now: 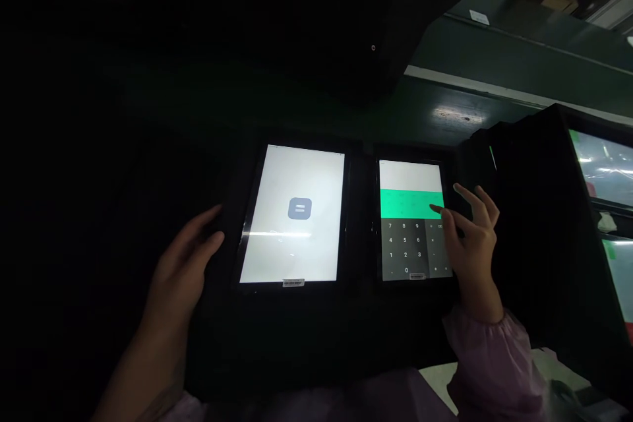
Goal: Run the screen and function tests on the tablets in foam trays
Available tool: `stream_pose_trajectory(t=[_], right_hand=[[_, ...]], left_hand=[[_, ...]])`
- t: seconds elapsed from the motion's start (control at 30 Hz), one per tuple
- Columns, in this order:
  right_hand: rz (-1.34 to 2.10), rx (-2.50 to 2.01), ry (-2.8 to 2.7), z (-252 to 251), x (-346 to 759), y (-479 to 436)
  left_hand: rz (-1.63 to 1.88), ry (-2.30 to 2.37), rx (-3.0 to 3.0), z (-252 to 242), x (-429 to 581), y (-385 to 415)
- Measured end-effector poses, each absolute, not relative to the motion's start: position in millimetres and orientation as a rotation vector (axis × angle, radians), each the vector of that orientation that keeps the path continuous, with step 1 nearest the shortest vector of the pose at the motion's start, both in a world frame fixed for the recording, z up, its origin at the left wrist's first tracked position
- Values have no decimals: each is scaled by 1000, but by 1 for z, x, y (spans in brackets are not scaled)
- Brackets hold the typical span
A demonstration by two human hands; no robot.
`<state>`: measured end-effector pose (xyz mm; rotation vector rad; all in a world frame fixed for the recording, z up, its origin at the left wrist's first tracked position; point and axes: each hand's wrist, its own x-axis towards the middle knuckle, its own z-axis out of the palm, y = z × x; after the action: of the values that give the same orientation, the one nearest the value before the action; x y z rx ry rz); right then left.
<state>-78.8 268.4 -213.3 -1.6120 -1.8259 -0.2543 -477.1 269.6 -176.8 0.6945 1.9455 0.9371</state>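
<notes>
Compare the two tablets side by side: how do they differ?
The left tablet shows a pale screen with one grey-blue icon; the right tablet shows a calculator with a green band and dark keypad. The left looks larger than the right. Both are lit, black-framed and carry a barcode label.

Only a narrow dark strip runs between the left tablet (291, 214) and the right tablet (410, 211), the black case (524, 211) stands just beside the right hand (472, 244) and blocks that side, and the dark bench (316, 102) gives passage above both tablets, beyond the left hand (182, 270)
</notes>
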Motion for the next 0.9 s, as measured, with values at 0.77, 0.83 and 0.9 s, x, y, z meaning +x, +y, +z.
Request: stream_pose_trajectory(t=[0.77, 0.83, 0.9], right_hand=[[-152, -1545, -1865, -210, -84, 261], [-59, -1424, -1973, -204, -93, 260], [3, -1354, -2046, -199, -101, 260]], left_hand=[[953, 2123, 814, -186, -474, 277], [990, 2095, 848, -186, -473, 277], [1059, 2043, 913, -188, -473, 277]])
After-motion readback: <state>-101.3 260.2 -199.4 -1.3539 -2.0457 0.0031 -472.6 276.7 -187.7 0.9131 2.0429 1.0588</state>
